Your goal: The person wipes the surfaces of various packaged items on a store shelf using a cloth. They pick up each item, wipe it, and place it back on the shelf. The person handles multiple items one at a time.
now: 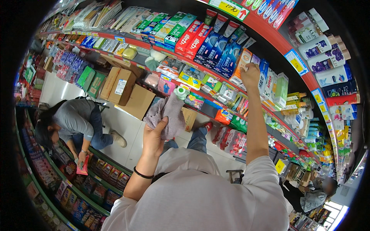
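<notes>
My left hand (154, 138) grips a crumpled greyish-purple cloth (170, 117), thumb on top, in front of the lower shelves. Just beyond the cloth's far edge is a green and white round object (181, 92); whether they touch, I cannot tell. My right hand (250, 75) reaches up to the toothpaste shelf, its fingers curled on an orange and white toothpaste box (242, 62). Its fingertips are partly hidden among the cartons. To its left stand dark blue toothpaste boxes (221, 53), and to its right a blue and white carton (263, 73).
Red price rails (277, 34) edge the shelves. Shampoo bottles (318, 50) stand on the upper right shelf. Cardboard boxes (118, 86) sit on the floor at left. A crouching person (78, 121) handles a pink packet (83, 166) by the opposite shelf. Another person (313, 199) is at far right.
</notes>
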{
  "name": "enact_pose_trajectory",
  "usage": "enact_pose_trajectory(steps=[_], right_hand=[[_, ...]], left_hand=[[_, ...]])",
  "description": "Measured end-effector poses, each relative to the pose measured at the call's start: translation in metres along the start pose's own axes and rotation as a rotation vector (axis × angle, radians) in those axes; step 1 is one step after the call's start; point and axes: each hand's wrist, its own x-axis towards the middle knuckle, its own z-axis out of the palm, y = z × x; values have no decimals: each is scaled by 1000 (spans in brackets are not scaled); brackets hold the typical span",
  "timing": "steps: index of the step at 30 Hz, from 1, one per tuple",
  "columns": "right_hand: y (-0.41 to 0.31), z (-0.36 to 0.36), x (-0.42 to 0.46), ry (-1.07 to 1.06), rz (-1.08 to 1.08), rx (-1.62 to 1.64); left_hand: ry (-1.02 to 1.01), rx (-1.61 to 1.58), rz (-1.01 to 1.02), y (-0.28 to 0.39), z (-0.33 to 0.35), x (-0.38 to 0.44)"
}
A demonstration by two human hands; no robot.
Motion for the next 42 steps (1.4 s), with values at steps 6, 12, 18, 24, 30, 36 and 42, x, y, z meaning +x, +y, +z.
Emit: enact_pose_trajectory(steps=[6,12,18,24,30,36,42], right_hand=[[21,13,-13,-187,-227,-44],[37,15,-19,-133,-286,-32],[20,16,-17,0,-292,63],[-18,27,-13,67,-419,-49],[-31,51,-30,223,-496,-287],[-50,25,-78,258,-528,-100],[-90,-47,-158,250,-240,414]], left_hand=[[-24,12,-3,-1,9,-1],[-34,27,-46,-2,7,-4],[-63,0,-95,-2,7,-9],[-90,-209,-310,-5,-9,-5],[-22,-412,-356,-11,-16,-5],[-78,-493,-404,-3,-7,-7],[-172,-290,-153,2,17,-16]])
